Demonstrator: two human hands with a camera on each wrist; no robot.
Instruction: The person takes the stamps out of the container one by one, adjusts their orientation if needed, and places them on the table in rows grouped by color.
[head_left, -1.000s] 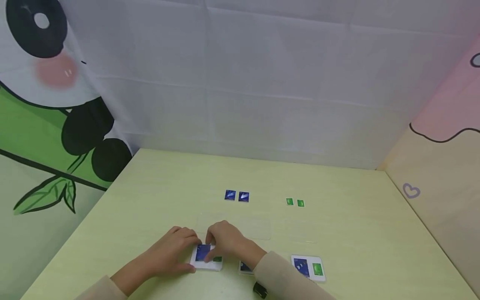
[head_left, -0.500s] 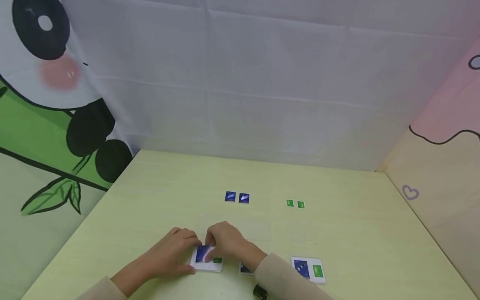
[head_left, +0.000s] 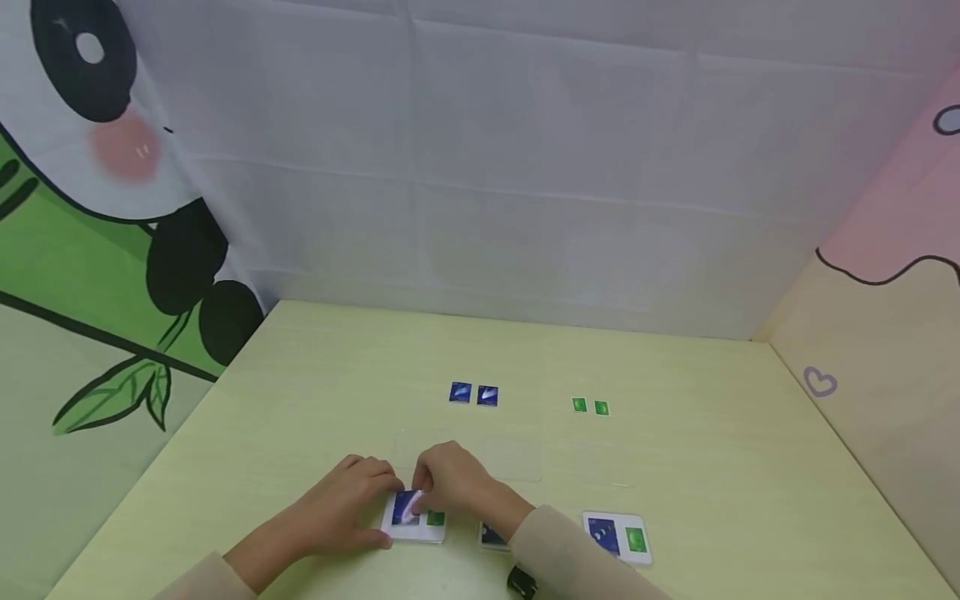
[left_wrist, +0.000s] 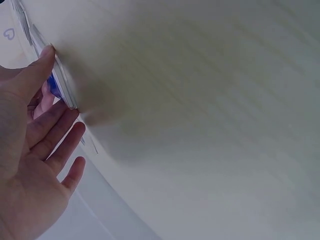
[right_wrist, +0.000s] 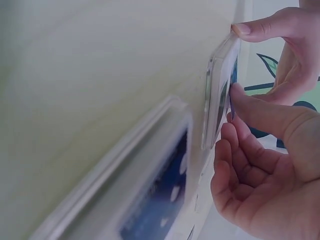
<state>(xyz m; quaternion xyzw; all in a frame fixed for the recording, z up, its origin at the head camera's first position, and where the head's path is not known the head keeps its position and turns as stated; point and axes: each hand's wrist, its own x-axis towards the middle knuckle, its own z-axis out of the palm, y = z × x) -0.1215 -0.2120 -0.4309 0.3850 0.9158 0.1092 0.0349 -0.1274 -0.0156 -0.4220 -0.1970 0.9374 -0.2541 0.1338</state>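
"Change noticed?"
"Pale sheen has appeared across the square blue picture piece (head_left: 403, 507), near, left of centre; its edge, pinched by the right hand (head_left: 452, 477), seems lifted."
"And the left hand (head_left: 341, 504)?"
"The white rectangular card (head_left: 414, 533) beneath is gripped."

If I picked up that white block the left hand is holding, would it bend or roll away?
The white block would probably stay stiff: its clear edge looks thick and straight from the right wrist. It likely won't roll, because it's flat with wide faces. It might be a little slippery, since that edge looks smooth and glossy.
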